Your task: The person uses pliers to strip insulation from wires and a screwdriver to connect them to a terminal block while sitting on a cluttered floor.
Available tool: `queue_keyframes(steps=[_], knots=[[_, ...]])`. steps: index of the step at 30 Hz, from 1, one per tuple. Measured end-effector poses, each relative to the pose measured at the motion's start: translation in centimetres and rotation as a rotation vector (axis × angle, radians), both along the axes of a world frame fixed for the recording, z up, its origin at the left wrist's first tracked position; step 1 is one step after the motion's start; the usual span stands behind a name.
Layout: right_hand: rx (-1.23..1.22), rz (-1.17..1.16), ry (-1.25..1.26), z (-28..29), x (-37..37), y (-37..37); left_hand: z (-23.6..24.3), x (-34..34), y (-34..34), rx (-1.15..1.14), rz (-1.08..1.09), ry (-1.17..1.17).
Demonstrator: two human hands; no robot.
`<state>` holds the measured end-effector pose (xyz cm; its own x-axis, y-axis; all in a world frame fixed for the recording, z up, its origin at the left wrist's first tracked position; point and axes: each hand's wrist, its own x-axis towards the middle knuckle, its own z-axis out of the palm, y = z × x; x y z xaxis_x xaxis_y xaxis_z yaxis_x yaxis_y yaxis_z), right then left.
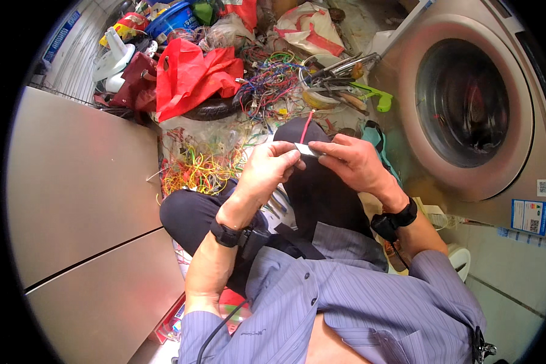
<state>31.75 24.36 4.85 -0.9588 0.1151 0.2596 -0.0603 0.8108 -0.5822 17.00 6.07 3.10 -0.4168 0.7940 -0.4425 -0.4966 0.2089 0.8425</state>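
Above my knees, my left hand (pixel 267 167) and my right hand (pixel 353 161) meet fingertip to fingertip. Between them they pinch a small white flat piece (pixel 305 149), one end in each hand. I cannot make out what kind of thing it is. A thin red strip or wire (pixel 307 126) rises from beside it; whether the two are joined is unclear. Beyond my left hand lies a tangled heap of mostly yellow, orange and green wires (pixel 200 170) on the floor. Part of the white piece is hidden under my fingers.
A washing machine (pixel 400 109) stands close on the right, a metallic cabinet (pixel 85 176) on the left. Ahead lie a red bag (pixel 194 76), a heap of multicoloured wires (pixel 273 82), a green-handled tool (pixel 379 97) and a blue tub (pixel 173 19).
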Motion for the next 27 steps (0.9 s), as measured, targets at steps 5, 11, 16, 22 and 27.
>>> queue_keyframes(steps=[5,11,16,22,27], knots=[[-0.148,-0.015,-0.052,-0.3,-0.3,0.2,-0.3,-0.8,-0.1,0.048,-0.039,-0.144],[0.066,-0.105,0.026,-0.4,-0.5,-1.0,-1.2,-0.9,0.0,0.032,-0.005,-0.167],[0.165,-0.153,0.078,-0.4,-0.3,-1.8,-1.0,-0.9,0.0,0.019,-0.006,-0.101],[0.186,-0.235,0.108,-1.6,0.0,-0.7,0.1,0.5,-0.2,-0.036,-0.039,0.082],[0.139,-0.083,0.076,-0.9,0.0,-0.1,-0.5,1.0,0.0,-0.050,-0.029,0.048]])
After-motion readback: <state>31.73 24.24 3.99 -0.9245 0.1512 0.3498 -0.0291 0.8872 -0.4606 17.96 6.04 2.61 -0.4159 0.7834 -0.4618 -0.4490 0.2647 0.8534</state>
